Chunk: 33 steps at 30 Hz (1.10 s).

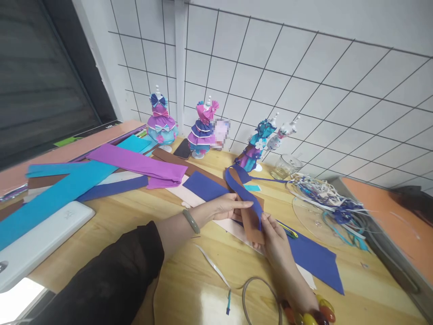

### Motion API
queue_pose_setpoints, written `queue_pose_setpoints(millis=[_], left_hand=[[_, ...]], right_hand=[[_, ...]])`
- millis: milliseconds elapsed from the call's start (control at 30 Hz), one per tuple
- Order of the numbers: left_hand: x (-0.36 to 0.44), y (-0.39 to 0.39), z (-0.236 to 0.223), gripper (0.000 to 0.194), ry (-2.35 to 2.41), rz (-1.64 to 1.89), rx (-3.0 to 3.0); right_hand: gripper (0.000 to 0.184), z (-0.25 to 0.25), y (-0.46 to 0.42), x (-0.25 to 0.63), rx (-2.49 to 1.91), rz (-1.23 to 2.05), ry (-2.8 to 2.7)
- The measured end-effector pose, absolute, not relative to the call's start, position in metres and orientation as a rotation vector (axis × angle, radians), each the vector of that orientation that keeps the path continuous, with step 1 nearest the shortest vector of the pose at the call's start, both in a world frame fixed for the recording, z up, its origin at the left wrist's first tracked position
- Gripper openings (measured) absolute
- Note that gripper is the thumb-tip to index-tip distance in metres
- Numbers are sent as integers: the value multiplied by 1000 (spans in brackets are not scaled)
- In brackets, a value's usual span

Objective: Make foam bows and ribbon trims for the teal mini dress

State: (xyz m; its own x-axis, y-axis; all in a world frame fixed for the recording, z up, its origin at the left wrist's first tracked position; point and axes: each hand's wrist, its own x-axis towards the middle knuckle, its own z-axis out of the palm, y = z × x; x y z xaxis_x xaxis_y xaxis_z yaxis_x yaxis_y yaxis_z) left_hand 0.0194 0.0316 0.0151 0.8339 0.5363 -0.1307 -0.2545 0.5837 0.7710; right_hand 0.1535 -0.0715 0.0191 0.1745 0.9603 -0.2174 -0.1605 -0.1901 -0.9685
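My left hand (pixel 228 206) grips the middle of a narrow blue paper strip (pixel 248 196) laid against a brown paper strip (pixel 251 225), its thumb pressed on top. The fingers of my right hand (pixel 273 231) pinch the near end of the same two strips. At its far end the blue strip curls over in a loop. Beneath my hands lie a wide blue strip (pixel 318 259) and a pale pink strip (pixel 238 234) on the wooden table (pixel 192 289). A slim yellow-green tool (pixel 289 230), partly hidden, rests beside my right hand.
Small dress forms in paper dresses, such as the pink and purple one (pixel 161 117), stand along the back. Purple (pixel 138 164) and turquoise strips (pixel 57 194) overlap at left near a white power bank (pixel 50 239). A glass (pixel 287 166) and a scrap heap (pixel 324 198) sit right.
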Motion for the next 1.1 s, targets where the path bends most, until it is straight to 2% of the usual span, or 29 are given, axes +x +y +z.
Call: queue_pose_setpoints(millis=[200, 433, 533, 633, 833, 933, 1100], left_hand=[[13, 42, 10, 38, 474, 483, 941], [4, 64, 18, 30, 447, 928, 723], [-3, 72, 30, 24, 433, 1179, 584], [-12, 74, 52, 26, 417, 1366, 573], [-25, 68, 97, 26, 360, 1591, 752], [-17, 63, 90, 26, 417, 1519, 753], [9, 48, 46, 29, 550, 972, 820]], right_hand=[[26, 20, -71, 153, -1247, 1295, -848], [32, 17, -67, 157, -1282, 1200, -843], [32, 14, -68, 156, -1370, 1198, -930], [32, 13, -71, 152, -1489, 1181, -1159], [29, 12, -74, 148, -1623, 850, -1647], [29, 13, -73, 147, -1634, 872, -1659], [33, 19, -73, 146, -1561, 1074, -1544]])
